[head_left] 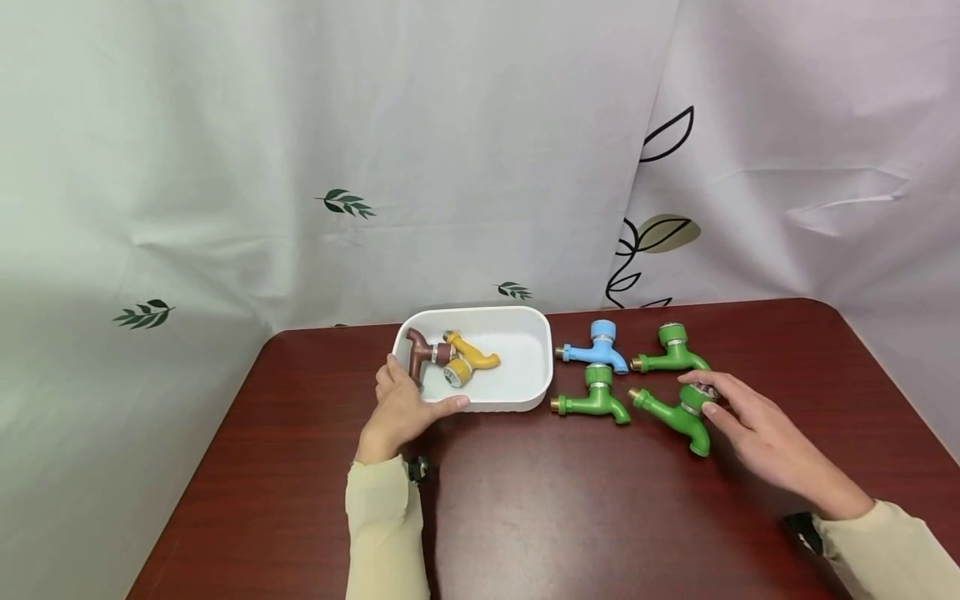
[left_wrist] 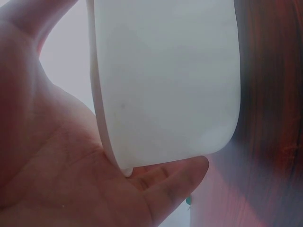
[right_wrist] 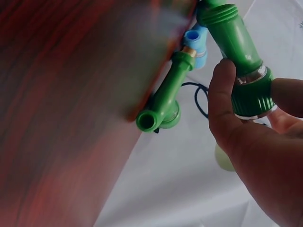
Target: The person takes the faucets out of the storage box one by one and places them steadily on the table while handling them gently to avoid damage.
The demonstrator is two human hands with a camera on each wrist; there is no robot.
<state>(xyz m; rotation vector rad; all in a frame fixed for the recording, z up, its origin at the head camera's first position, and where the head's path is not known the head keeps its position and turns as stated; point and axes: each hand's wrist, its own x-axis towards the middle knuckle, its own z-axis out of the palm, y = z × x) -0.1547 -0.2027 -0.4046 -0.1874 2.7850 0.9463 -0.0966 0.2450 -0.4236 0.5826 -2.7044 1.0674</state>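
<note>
My left hand [head_left: 401,412] holds the front left corner of a white plastic tray [head_left: 525,398], thumb along the front and fingers at the left side. In the left wrist view the tray's outer wall [left_wrist: 165,85] lies between thumb and fingers. Inside the tray are a brown tap [head_left: 417,354] and a yellow tap [head_left: 468,352]. My right hand [head_left: 765,429] grips a green tap [head_left: 678,419] by its knob, thumb on one side and fingers on the other. The right wrist view shows this tap's ribbed knob [right_wrist: 253,97] between the fingers.
Right of the tray lie a blue tap [head_left: 600,350], a green tap [head_left: 596,404] in front of it, and another green tap [head_left: 670,357] behind the held one. The dark red wooden table [head_left: 570,517] ends at a pale leaf-patterned curtain [head_left: 465,167].
</note>
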